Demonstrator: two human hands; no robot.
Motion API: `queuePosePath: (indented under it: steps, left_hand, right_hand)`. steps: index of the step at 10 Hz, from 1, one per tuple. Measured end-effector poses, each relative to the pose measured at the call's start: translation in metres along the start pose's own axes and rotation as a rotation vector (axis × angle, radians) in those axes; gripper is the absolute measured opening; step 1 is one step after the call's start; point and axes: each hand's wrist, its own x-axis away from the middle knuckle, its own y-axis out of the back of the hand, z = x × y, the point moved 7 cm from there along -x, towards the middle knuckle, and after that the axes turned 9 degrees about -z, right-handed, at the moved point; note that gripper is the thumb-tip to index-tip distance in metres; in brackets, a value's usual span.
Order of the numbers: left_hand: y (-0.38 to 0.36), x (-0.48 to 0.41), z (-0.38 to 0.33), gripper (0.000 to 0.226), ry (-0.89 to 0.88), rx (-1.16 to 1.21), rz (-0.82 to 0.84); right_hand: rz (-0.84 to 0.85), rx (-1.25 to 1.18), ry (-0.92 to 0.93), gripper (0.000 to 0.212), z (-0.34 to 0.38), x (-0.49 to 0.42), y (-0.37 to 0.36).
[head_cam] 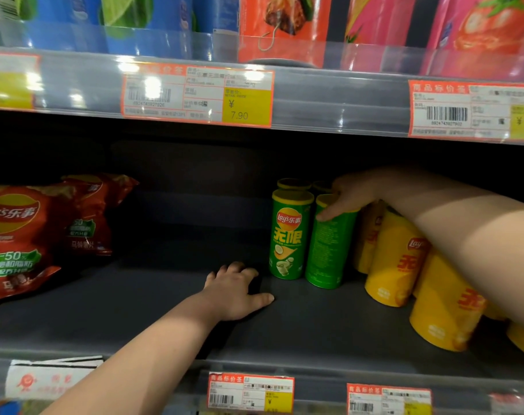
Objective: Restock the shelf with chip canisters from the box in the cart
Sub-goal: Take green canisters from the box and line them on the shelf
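Your right hand [349,194] has its grip clasped on the green canister [329,253]; left hand [236,290] released; a tilt could topple the logo-facing canister [287,235].

Two bare forearms [153,348]; bare left hand [235,292], bare right hand [349,197]

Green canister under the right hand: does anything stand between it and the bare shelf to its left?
Yes. Another green canister, logo outward, stands upright close beside the left side of the gripped canister, whose top the right hand holds. The left hand rests on the shelf just beyond.
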Motion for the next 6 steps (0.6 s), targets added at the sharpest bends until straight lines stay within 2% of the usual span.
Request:
queuePosePath:
  steps: [1, 2, 3, 4, 5, 6]
  left_hand:
    - [0.0, 0.0, 0.0, 0.07, 0.003, -0.007, -0.01]
    - [0.0, 0.0, 0.0, 0.07, 0.002, -0.006, -0.009]
    - [0.0, -0.001, 0.0, 0.069, 0.002, -0.01, -0.011]
    - [0.0, -0.001, 0.0, 0.069, 0.002, -0.009, -0.008]
    - [0.0, -0.001, 0.0, 0.07, 0.005, -0.007, -0.012]
    - [0.0, -0.001, 0.0, 0.07, 0.005, -0.009, -0.012]
  right_hand:
    - [0.025, -0.051, -0.015, 0.079, -0.004, 0.003, 0.0]
    - [-0.02, -0.073, -0.036, 0.079, -0.007, 0.004, 0.0]
    - [-0.042, -0.117, -0.062, 0.091, -0.009, 0.004, -0.003]
    - [-0.015, -0.144, -0.067, 0.085, -0.013, 0.004, -0.003]
    - [-0.06, -0.124, -0.072, 0.087, -0.015, 0.002, -0.003]
    - [-0.074, -0.144, -0.086, 0.096, -0.015, 0.0, -0.007]
